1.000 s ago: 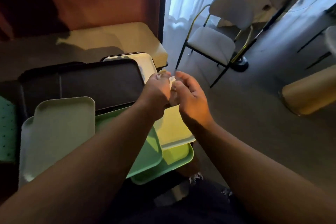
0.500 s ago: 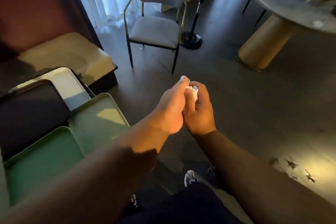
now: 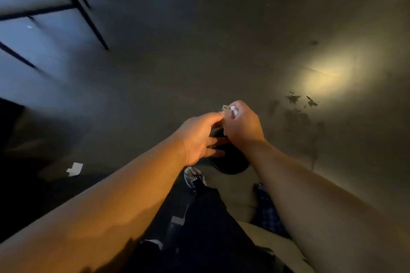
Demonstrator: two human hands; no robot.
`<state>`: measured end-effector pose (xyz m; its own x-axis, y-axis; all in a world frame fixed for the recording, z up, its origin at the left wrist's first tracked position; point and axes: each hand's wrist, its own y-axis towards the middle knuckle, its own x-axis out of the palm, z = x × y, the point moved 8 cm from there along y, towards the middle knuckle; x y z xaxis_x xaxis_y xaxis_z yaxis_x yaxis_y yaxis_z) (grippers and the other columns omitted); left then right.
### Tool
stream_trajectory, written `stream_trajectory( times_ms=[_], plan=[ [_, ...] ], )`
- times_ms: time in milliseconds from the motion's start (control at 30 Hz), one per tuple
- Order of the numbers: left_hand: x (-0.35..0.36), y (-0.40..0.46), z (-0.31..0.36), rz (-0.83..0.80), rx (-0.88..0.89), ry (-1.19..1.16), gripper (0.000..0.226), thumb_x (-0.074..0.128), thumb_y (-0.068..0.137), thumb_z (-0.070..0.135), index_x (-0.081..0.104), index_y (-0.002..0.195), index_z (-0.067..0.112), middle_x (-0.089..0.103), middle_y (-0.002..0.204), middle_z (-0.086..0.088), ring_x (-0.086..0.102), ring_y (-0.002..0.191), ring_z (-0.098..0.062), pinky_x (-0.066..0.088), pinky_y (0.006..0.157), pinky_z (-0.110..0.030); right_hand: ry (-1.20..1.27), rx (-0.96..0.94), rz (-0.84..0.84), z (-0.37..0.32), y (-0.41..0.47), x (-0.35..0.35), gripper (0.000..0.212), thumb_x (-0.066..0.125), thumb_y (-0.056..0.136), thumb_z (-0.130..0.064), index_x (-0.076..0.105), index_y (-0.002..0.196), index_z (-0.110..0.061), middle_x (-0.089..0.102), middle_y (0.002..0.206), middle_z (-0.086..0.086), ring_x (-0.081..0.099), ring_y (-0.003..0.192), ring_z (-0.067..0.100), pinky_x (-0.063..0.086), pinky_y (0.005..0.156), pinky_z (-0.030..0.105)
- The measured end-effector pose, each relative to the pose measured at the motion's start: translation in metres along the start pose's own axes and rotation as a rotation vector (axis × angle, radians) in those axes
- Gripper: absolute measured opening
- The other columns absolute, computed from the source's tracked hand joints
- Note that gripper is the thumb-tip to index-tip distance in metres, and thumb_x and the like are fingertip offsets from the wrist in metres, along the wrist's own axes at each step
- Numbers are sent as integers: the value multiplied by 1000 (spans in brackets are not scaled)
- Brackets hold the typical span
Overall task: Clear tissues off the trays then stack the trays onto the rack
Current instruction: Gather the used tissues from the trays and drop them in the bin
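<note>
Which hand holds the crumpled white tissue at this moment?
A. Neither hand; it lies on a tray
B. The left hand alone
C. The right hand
C: the tissue shows white at the fingertips of the closed right hand, while the left hand is beside it with fingers spread.

One head-worn camera looks steeply down at the floor (image 3: 199, 62), close above the person's forearms, chair legs (image 3: 88, 11) far upper-left.

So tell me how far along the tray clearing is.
Done: nothing checkable; no trays or rack in view. In hand: the right hand is closed on a crumpled tissue, the left hand touching it, over a dark round bin. Left: one white scrap on the floor; stacking unseen.
</note>
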<state>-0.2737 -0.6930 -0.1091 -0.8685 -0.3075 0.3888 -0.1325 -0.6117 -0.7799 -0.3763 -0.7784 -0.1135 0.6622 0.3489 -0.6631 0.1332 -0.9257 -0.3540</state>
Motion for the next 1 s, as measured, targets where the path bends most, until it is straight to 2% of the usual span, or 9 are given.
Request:
stream_trajectory(
  times_ms=[167,267,400,467,567,700,767,833,1000],
  plan=[
    [28,53,-29,19,-58,152,41,54,99,39,54,136,22,50,144,7,52,127,-20,51,95,-49,88,285,158,112,2,-45,21,53,98,-23,49,80,-13,55,61,-1,55,45,1,40,46,17],
    [27,78,-38,72,-86,298,52,53,97,44,50,144,21,49,148,5,53,124,-15,50,92,-43,131,319,190,135,5,-50,22,59,99,-26,50,85,-11,58,64,0,53,41,-7,34,38,11],
    [19,100,-38,119,-78,600,51,48,97,49,53,141,24,52,144,1,53,125,-19,46,103,-44,106,341,115,157,24,-30,13,60,96,-30,54,97,-18,70,84,5,59,55,3,39,47,20],
    [13,108,-36,124,-50,713,48,48,98,48,54,140,27,56,140,0,53,124,-18,43,108,-44,70,331,70,164,35,-17,25,61,95,-33,57,116,-18,67,106,7,62,73,11,42,56,25],
    [5,112,-33,128,-22,806,43,47,99,46,57,137,31,60,134,1,57,114,-17,44,106,-40,6,357,-28,173,44,-4,62,61,95,-40,40,152,-27,45,146,10,59,112,26,49,83,32],
    [-5,112,-26,159,53,877,42,45,100,42,52,142,37,55,144,-4,58,124,-26,45,102,-36,-70,379,-109,179,46,-3,78,62,97,-47,25,163,-25,20,169,7,42,144,31,41,101,36],
    [-10,110,-20,170,121,889,47,44,101,41,42,148,41,47,152,2,62,114,-12,47,91,-26,-73,378,-81,176,47,-9,74,59,98,-47,31,161,-21,20,170,6,39,147,30,40,105,37],
    [-11,111,-17,187,166,890,50,43,102,40,33,151,45,41,155,14,60,100,2,43,76,-16,-66,392,-72,177,48,-10,67,55,100,-46,37,158,-18,25,167,5,45,142,30,39,97,33],
    [-15,105,-9,202,202,860,49,42,104,36,32,152,42,40,156,14,50,129,-7,35,92,-20,-53,360,-72,163,46,-7,53,50,102,-45,51,147,-18,37,158,4,55,126,29,40,88,32]
  ],
)
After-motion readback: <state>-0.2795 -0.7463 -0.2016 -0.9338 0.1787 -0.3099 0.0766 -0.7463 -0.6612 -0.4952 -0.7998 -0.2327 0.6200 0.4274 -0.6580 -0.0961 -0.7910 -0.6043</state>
